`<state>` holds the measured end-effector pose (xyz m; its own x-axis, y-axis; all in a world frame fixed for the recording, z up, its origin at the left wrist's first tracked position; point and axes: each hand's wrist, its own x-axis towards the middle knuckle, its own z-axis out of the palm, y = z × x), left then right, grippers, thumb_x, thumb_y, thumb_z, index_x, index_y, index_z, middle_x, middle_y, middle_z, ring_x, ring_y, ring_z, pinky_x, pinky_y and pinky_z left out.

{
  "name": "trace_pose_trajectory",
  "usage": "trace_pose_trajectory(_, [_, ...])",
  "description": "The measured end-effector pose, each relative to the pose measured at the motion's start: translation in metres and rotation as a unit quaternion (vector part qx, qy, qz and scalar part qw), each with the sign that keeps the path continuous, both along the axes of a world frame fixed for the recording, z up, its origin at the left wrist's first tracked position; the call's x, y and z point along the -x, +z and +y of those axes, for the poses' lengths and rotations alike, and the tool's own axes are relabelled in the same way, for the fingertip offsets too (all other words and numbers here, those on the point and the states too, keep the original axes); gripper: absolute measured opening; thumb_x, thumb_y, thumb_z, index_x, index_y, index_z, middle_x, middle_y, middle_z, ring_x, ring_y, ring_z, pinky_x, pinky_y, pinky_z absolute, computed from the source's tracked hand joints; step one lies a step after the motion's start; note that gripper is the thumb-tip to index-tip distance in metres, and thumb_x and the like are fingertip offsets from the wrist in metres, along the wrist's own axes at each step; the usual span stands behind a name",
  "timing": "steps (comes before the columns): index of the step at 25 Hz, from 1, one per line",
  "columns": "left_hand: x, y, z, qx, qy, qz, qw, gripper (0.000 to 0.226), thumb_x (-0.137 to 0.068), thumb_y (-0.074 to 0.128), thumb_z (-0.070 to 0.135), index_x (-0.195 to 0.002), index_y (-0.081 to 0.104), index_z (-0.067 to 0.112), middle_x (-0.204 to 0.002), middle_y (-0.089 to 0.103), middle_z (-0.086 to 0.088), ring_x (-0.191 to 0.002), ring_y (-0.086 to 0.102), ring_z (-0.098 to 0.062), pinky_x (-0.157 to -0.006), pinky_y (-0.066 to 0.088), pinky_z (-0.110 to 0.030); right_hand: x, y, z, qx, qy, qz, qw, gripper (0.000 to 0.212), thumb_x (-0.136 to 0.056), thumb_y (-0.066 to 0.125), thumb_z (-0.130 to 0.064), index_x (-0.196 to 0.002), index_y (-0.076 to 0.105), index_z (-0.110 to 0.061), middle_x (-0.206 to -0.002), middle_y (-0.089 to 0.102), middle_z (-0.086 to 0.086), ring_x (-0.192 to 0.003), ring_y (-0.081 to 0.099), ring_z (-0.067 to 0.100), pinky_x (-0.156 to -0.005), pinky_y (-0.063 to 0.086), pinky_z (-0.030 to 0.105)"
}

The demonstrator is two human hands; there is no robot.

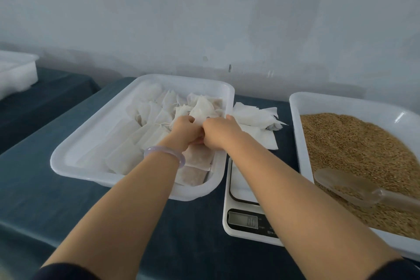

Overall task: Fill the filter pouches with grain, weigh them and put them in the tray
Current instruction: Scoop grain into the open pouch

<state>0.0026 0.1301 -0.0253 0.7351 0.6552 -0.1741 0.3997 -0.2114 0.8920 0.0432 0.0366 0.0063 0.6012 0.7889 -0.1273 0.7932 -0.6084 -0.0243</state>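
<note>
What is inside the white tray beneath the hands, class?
Filter pouches lie piled in the tray, some filled. The left hand and right hand grip one pouch; the forearms hide others.

The bench (34, 177), draped in dark teal cloth, carries 4 things. A white tray (181, 80) sits directly under the left grip (184, 130) and right grip (221, 133). Just right of the grips lies a loose pile of empty pouches (252, 118). Nearer than the grips, beside the tray, stands the scale (238, 185). Well to their right is the grain tray (341, 107).
</note>
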Motion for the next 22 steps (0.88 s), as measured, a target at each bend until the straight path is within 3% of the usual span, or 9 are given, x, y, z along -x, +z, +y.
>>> trace_pose_trajectory(4, [-0.003,-0.005,-0.002,0.087,0.007,-0.044,0.995,0.022,-0.086,0.050,-0.002,-0.067,0.046,0.009,-0.058,0.046,-0.006,-0.048,0.044,-0.017,-0.040,0.037,-0.018,-0.001,-0.009,0.007,-0.055,-0.026,-0.067,0.996,0.029,-0.087,0.047,-0.011,-0.113,0.057,-0.019,-0.113,0.055,0.003,-0.110,0.050,0.022,-0.098,0.028,0.039])
trace_pose_trajectory(9, [-0.014,-0.006,-0.003,0.099,0.085,-0.084,0.988,0.027,-0.082,0.046,-0.004,-0.063,0.040,0.015,-0.059,0.040,-0.003,-0.051,0.036,-0.016,-0.045,0.029,-0.021,-0.005,-0.014,0.010,-0.124,-0.048,-0.087,0.987,0.026,-0.089,0.043,-0.009,-0.113,0.049,-0.012,-0.115,0.056,0.007,-0.108,0.054,0.026,-0.094,0.030,0.039])
trace_pose_trajectory(13, [-0.018,-0.008,-0.005,0.192,0.082,-0.106,0.972,0.035,-0.081,0.039,-0.011,-0.060,0.038,0.016,-0.059,0.033,-0.002,-0.051,0.029,-0.015,-0.050,0.026,-0.026,-0.007,-0.018,0.011,-0.073,-0.010,-0.109,0.991,0.028,-0.090,0.043,-0.012,-0.114,0.056,-0.018,-0.116,0.056,0.004,-0.111,0.052,0.023,-0.098,0.027,0.037])
trace_pose_trajectory(16, [-0.018,-0.012,0.000,0.204,0.118,-0.098,0.967,0.028,-0.081,0.047,-0.012,-0.065,0.045,0.012,-0.056,0.041,-0.003,-0.048,0.040,-0.017,-0.044,0.038,-0.022,-0.009,-0.019,0.013,-0.016,0.008,-0.085,0.996,0.025,-0.086,0.045,-0.013,-0.101,0.059,-0.027,-0.115,0.056,-0.002,-0.119,0.044,0.018,-0.100,0.021,0.039])
trace_pose_trajectory(17, [-0.018,-0.014,0.004,0.194,0.131,-0.096,0.967,0.027,-0.079,0.050,-0.013,-0.064,0.046,0.010,-0.056,0.044,-0.005,-0.050,0.046,-0.020,-0.047,0.045,-0.024,-0.010,-0.019,0.013,0.006,0.008,-0.088,0.996,0.020,-0.085,0.045,-0.013,-0.091,0.057,-0.028,-0.108,0.055,-0.003,-0.120,0.041,0.017,-0.100,0.019,0.040])
trace_pose_trajectory(19, [-0.015,-0.017,0.013,0.162,0.156,-0.086,0.971,0.026,-0.074,0.048,-0.015,-0.060,0.048,0.007,-0.059,0.050,-0.008,-0.065,0.056,-0.027,-0.067,0.055,-0.036,-0.011,-0.018,0.012,0.037,0.004,-0.092,0.995,0.020,-0.085,0.042,-0.012,-0.069,0.044,-0.024,-0.083,0.047,-0.005,-0.114,0.043,0.018,-0.100,0.018,0.041])
trace_pose_trajectory(20, [-0.013,-0.017,0.015,0.146,0.165,-0.075,0.973,0.023,-0.073,0.047,-0.015,-0.064,0.050,0.005,-0.064,0.053,-0.010,-0.074,0.060,-0.030,-0.076,0.057,-0.043,-0.011,-0.017,0.012,0.038,0.011,-0.091,0.995,0.025,-0.085,0.041,-0.011,-0.065,0.041,-0.025,-0.076,0.041,-0.005,-0.110,0.045,0.019,-0.100,0.018,0.041])
trace_pose_trajectory(22, [-0.008,-0.014,0.016,0.104,0.160,-0.045,0.981,0.016,-0.077,0.050,-0.010,-0.086,0.050,0.004,-0.085,0.058,-0.015,-0.089,0.062,-0.033,-0.080,0.055,-0.045,-0.010,-0.022,0.010,-0.060,0.026,-0.044,0.997,0.023,-0.089,0.040,-0.014,-0.075,0.056,-0.023,-0.085,0.052,-0.003,-0.109,0.049,0.021,-0.098,0.021,0.040])
